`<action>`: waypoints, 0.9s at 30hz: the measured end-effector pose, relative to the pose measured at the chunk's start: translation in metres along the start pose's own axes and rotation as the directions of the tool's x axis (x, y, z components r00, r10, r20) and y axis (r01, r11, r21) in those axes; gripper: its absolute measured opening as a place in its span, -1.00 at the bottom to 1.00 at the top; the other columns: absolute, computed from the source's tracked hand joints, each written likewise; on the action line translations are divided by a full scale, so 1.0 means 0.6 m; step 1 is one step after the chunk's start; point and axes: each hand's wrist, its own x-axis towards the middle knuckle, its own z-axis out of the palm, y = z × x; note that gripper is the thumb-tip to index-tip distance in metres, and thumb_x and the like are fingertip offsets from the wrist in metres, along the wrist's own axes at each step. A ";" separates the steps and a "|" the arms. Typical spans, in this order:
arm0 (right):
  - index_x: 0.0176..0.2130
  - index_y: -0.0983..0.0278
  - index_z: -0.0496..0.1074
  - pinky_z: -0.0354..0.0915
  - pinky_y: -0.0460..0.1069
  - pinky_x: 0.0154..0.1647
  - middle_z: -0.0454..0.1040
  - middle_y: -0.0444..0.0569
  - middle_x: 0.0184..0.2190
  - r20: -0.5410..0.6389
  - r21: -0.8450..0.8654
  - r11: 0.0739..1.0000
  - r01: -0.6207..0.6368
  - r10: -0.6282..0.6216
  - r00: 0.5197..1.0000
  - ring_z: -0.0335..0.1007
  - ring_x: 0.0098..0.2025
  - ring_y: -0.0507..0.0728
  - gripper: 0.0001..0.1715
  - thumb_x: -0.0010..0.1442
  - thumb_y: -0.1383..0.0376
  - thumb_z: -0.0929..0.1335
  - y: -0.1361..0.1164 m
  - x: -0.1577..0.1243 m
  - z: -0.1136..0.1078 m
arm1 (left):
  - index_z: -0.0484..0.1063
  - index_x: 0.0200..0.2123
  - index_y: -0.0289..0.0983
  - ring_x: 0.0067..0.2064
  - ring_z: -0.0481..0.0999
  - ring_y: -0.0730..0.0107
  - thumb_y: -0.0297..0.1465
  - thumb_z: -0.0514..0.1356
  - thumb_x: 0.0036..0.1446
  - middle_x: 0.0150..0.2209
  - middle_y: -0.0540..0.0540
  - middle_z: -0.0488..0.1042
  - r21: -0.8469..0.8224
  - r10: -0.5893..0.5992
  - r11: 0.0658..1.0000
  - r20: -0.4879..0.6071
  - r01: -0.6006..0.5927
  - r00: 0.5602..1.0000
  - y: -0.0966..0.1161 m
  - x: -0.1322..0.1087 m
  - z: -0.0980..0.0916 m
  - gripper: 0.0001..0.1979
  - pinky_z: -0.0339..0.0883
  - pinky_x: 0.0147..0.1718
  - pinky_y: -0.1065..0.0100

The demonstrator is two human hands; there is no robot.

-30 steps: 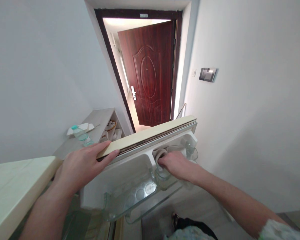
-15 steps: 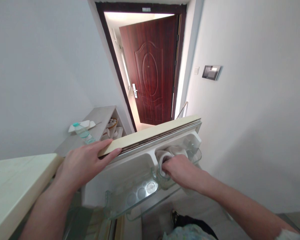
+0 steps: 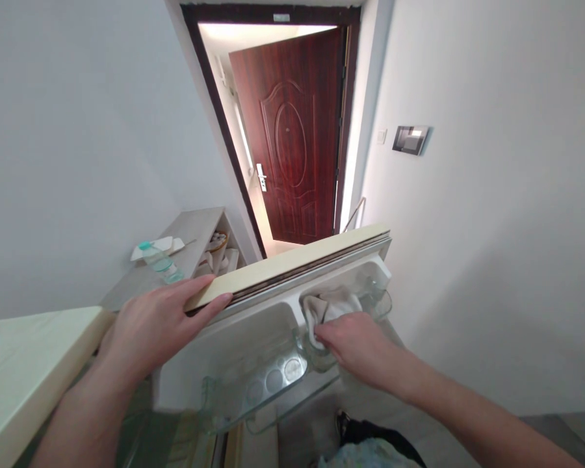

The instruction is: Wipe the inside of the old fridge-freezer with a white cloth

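Note:
The open refrigerator door stands before me, its inner side turned my way. My left hand grips the door's top left corner, thumb on the inner side and fingers over the outer edge. A pale cloth lies bunched in the right-hand section of the door's upper shelf. On its near side my right hand is closed on it, fingertips partly hidden in the folds. Left of the cloth is a clear door bin with round marks in its bottom.
A light countertop-like surface is close on my left. Beyond it, a low cabinet bears a clear bottle and a white dish. A dark red door stands ajar ahead. A wall panel is at right.
My right hand has shifted slightly down and right against the cloth, and more of the cloth's folds show. My left hand keeps its hold on the refrigerator door.

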 end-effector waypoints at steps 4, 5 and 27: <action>-0.19 0.18 0.58 0.25 -0.07 -0.25 0.65 -0.05 -0.25 -0.014 0.025 0.999 -0.035 0.035 0.999 0.59 -0.20 0.15 -0.65 0.47 0.21 0.23 0.017 -0.017 0.005 | 0.50 0.14 -0.07 0.03 0.58 -0.09 0.18 -0.08 0.29 0.09 -0.13 0.57 0.000 -0.014 1.000 0.010 0.014 1.000 -0.004 0.003 0.003 -0.34 0.38 -0.15 0.10; -0.19 0.18 0.58 0.27 -0.07 -0.24 0.65 -0.04 -0.26 -0.021 0.003 0.995 -0.104 0.104 0.994 0.59 -0.20 0.16 -0.63 0.48 0.20 0.22 0.035 -0.026 0.006 | 0.49 0.14 -0.06 0.03 0.58 -0.10 0.19 -0.08 0.29 0.10 -0.13 0.57 0.001 -0.013 1.000 0.016 0.013 1.000 -0.006 0.004 0.004 -0.34 0.38 -0.16 0.09; -0.13 0.28 0.29 0.29 0.11 -0.08 0.45 0.12 -0.21 -0.594 0.782 0.605 -0.147 0.796 0.117 0.39 -0.15 0.22 -0.71 0.37 0.09 0.24 0.108 -0.011 0.237 | 0.50 0.10 -0.03 -0.04 0.61 -0.03 0.23 -0.20 0.25 0.03 -0.07 0.60 0.102 -0.020 0.994 -0.031 0.023 0.999 -0.014 0.007 0.021 -0.27 0.37 -0.21 0.13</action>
